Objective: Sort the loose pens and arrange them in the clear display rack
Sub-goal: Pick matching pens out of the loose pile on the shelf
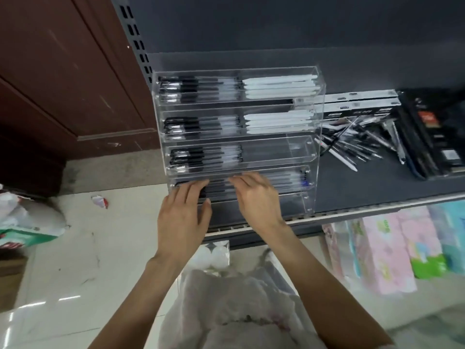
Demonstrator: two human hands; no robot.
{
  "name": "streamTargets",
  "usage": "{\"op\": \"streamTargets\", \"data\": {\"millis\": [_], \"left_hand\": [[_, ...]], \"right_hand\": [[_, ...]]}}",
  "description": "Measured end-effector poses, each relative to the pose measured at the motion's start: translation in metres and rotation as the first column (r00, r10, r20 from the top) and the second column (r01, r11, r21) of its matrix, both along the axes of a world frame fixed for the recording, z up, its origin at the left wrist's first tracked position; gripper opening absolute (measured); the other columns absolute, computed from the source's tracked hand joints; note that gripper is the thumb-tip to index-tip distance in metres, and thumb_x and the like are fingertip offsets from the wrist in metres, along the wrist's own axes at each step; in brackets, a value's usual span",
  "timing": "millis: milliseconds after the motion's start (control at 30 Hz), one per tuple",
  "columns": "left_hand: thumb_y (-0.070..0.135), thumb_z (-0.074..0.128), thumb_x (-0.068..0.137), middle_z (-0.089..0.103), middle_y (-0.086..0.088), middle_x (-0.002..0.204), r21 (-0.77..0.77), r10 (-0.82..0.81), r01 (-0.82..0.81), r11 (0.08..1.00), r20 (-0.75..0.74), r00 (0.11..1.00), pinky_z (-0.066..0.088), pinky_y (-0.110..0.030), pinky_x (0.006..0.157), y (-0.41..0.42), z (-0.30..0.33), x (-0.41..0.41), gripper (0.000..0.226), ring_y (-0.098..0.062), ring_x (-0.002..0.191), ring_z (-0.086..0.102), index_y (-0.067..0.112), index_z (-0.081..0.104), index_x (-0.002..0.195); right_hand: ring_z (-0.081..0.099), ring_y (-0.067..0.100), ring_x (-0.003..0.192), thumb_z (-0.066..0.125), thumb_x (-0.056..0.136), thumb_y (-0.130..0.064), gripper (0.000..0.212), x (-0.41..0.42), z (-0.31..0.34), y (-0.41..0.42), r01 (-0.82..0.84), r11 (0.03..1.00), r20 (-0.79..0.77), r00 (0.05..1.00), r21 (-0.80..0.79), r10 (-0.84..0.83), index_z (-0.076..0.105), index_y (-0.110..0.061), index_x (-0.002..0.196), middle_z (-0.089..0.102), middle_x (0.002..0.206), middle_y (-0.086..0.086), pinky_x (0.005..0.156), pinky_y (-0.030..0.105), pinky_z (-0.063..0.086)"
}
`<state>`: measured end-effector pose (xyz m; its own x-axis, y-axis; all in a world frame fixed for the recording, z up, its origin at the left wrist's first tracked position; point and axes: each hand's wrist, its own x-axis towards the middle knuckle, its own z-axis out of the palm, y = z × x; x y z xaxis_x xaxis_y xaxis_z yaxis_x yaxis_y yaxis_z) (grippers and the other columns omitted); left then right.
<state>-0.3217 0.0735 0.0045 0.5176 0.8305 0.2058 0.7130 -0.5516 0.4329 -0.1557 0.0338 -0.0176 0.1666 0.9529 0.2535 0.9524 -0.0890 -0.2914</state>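
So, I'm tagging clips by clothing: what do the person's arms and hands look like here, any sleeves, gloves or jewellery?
Both forearms are bare right down to the bottom edge of the picture; no sleeves reach them. The left hand and the right hand wear no gloves, and no rings, watch or bracelets show on the fingers or wrists. Below the arms there is a pale, lacy garment on the body.

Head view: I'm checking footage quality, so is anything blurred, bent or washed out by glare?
Head view: the hands, left and right, are motion-smeared at the fingertips; the shelf edge bows from wide-angle distortion; glare streaks the floor tiles; the loose pens look soft.
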Motion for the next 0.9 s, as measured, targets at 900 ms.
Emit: {"op": "streamTargets", "data": {"millis": [900], "left_hand": [[0.039, 0.064, 0.079, 0.014, -0.013, 0.153, -0.179, -0.224, 0.146, 0.973, -0.583, 0.781, 0.005, -0.041, 0.119, 0.004, -0.04, 0.398, 0.099, -0.028, 0.144, 0.007, 0.008, 0.002, 0.149]], "right_hand": [[0.014, 0.033, 0.143, 0.067, 0.079, -0.048, 0.081, 0.335, -0.035, -0.111, 0.076, 0.935, -0.008, 0.996, -0.346, -0.084, 0.029, -0.023, 0.146, 0.014, 0.157, 0.008, 0.11, 0.052, 0.023]]}}
